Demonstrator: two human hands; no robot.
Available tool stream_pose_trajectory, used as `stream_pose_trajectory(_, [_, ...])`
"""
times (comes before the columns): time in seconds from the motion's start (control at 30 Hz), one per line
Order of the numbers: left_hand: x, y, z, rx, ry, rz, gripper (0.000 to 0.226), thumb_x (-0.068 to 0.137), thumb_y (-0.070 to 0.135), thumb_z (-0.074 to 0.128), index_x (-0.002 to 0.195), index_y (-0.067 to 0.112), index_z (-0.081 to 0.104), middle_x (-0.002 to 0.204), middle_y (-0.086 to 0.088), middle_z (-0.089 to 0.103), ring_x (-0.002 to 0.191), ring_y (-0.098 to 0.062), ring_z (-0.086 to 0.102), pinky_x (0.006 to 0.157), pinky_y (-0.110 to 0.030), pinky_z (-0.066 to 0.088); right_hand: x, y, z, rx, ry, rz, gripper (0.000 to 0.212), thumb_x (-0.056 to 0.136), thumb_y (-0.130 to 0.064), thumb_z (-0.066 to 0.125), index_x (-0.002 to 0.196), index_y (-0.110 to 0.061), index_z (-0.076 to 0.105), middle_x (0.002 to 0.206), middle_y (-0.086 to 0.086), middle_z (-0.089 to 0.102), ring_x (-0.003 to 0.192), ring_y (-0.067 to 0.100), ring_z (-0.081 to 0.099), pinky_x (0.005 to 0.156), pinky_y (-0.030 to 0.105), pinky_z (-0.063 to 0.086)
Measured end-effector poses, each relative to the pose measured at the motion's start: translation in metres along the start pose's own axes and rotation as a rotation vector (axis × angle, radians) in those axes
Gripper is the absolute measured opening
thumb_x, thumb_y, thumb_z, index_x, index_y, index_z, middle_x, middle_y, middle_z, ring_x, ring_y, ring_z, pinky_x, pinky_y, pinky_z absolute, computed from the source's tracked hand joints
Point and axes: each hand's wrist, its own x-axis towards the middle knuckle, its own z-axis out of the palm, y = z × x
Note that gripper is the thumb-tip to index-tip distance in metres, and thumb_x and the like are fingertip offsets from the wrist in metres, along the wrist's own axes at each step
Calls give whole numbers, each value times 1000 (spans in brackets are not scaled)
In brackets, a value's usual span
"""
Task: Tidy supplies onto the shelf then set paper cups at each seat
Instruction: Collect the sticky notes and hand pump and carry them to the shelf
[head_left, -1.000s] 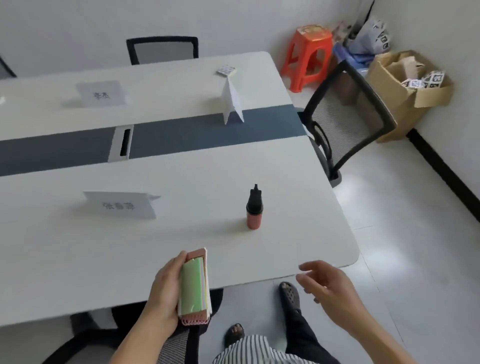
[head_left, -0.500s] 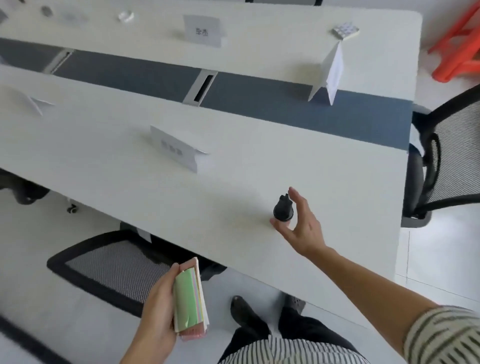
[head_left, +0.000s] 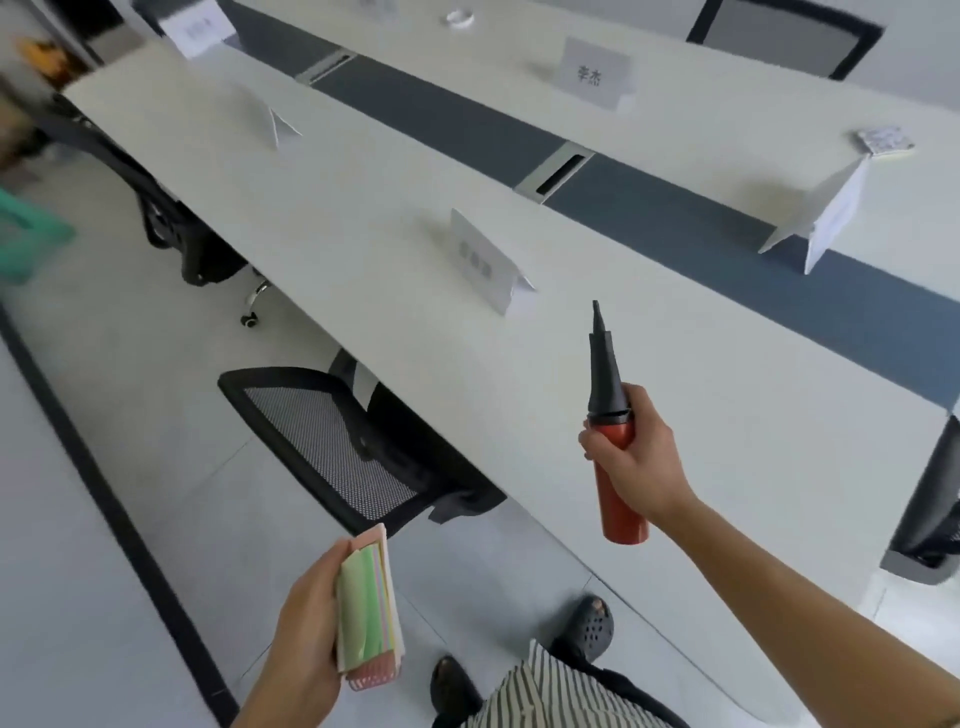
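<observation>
Right hand (head_left: 636, 457): fingers wrapped round red pump (head_left: 623, 514), black cone nozzle pointing up; held in air over near edge of worktop (head_left: 727, 415).
Left hand (head_left: 304, 639): grips stack of coloured paper (head_left: 366, 608), green sheet outermost, over floor near mesh chair (head_left: 332, 447).
Folded white name card (head_left: 480, 260): standing on worktop beyond pump.
</observation>
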Motion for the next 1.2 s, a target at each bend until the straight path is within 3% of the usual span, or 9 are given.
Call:
stream_pose_trajectory(0.13, [1, -1, -53, -89, 41, 41, 25, 93, 39, 52, 89, 18, 65, 93, -9, 60, 84, -24, 58, 73, -37, 47, -39, -31, 37, 46, -200, -8, 27, 83, -11, 69, 101, -24, 55, 79, 7, 65, 57, 24, 66, 57, 33, 58])
stream_pose_trajectory(0.3, [-3, -12, -145, -195, 110, 83, 25, 93, 37, 54, 86, 15, 64, 86, -11, 59, 78, -26, 57, 69, -35, 47, -99, -60, 115, 20, -385, 12, 10, 93, -32, 60, 100, -25, 58, 76, 10, 68, 62, 32, 69, 60, 41, 59])
stream_pose_trajectory(0.43, [-5, -25, -233, -282, 167, 61, 29, 89, 38, 59, 87, 9, 66, 90, -17, 60, 78, -31, 58, 69, -38, 49, -145, -78, 190, -31, -486, 59, 17, 96, -38, 49, 97, -26, 61, 81, 10, 70, 59, 27, 68, 60, 38, 57])
stream_pose_trajectory(0.6, [3, -37, -317, -419, 287, 30, 26, 93, 32, 54, 76, 13, 59, 79, -13, 55, 69, -27, 54, 61, -34, 45, -171, -102, 264, -149, -613, 82, 12, 91, -31, 61, 96, -21, 64, 80, 11, 71, 61, 25, 69, 58, 35, 57])
stream_pose_trajectory(0.8, [41, -21, -367, -508, 324, -15, 26, 93, 33, 54, 76, 14, 59, 82, -13, 56, 71, -27, 55, 63, -34, 47, -143, -133, 338, -299, -673, 51, 19, 84, -31, 70, 97, -23, 59, 73, 10, 73, 63, 23, 72, 65, 38, 59])
stream_pose_trajectory(0.9, [70, 2, -391, -530, 343, -40, 27, 93, 33, 54, 75, 13, 58, 82, -14, 55, 71, -28, 54, 65, -35, 47, -114, -146, 388, -306, -703, 55, 21, 87, -31, 67, 105, -24, 58, 80, 9, 73, 63, 29, 72, 68, 42, 59])
stream_pose_trajectory(1.03, [110, 50, -433, -545, 424, -36, 29, 94, 34, 53, 79, 12, 61, 86, -17, 59, 75, -31, 57, 68, -36, 48, -64, -171, 471, -340, -773, 54, 35, 90, -25, 63, 122, -30, 50, 83, 8, 72, 65, 24, 71, 67, 39, 59])
stream_pose_trajectory(1.2, [154, 126, -487, -558, 485, 13, 27, 93, 34, 53, 79, 14, 63, 83, -16, 59, 75, -32, 56, 71, -39, 48, -12, -243, 577, -500, -882, -166, 53, 86, -33, 66, 130, -36, 38, 90, -4, 66, 77, 20, 68, 70, 35, 60])
